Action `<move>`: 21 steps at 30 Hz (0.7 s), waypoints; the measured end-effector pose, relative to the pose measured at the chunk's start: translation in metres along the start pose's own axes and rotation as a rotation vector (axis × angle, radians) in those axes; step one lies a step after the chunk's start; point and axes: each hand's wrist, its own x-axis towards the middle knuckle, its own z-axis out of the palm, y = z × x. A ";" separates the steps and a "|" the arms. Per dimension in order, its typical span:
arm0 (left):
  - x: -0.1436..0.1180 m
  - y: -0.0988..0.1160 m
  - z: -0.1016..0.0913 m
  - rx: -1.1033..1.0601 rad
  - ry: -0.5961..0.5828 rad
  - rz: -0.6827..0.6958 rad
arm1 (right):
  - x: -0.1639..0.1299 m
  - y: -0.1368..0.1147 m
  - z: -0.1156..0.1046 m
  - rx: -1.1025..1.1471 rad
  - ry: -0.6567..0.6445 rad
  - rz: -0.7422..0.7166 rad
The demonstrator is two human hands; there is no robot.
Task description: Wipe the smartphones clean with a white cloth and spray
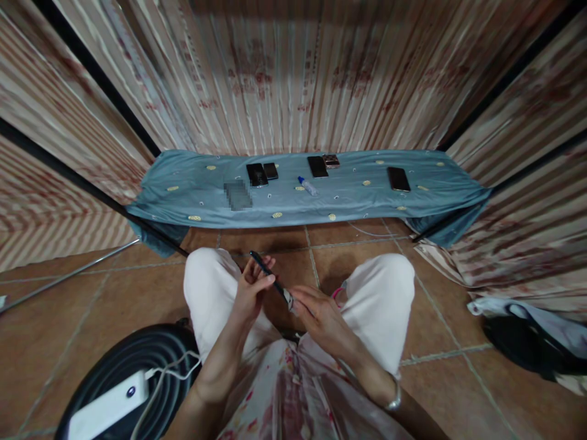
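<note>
Person seated on tiled floor (105, 293), knees apart, white trousers, both hands between the knees.

L hand (253, 290): fingers curled shut around a thin dark phone (271, 278), seen edge-on, held tilted w/ its far end up-left and near end down-right. Thumb lies along the phone's edge.

R hand (321, 315): fingers partly bent, tips pinched at the phone's lower end, where sth small and pale/silvery sits; can't tell what it is or whether it is a separate item. Silver bracelet (393, 400) on R wrist. Small pink thing (338, 294) just beside R hand, against the R knee, too small to ID.

Phone is in mid-air above the floor between the knees, well apart from the low bench.

Bench ahead covered w/ blue-grey cloth (183, 183) w/ yellow spots. On it, L to R: blurred patch, two dark phones touching (262, 173), small bottle w/ blue cap (307, 185) lying on its side, another dark phone (317, 166) w/ a brownish device (331, 161) just beside it, and one more phone (398, 179) further R, apart from the rest.

Striped curtain (293, 79) surrounds the space. Bottom L: black round stool (132, 354) w/ white power bank (107, 406) on it, white cable attached. Far R on floor: dark bag (523, 342) w/ pale fabric over it.
</note>
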 end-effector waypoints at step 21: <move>-0.029 -0.005 -0.004 -0.117 -0.261 -0.261 | -0.022 -0.011 0.001 0.005 0.160 -0.220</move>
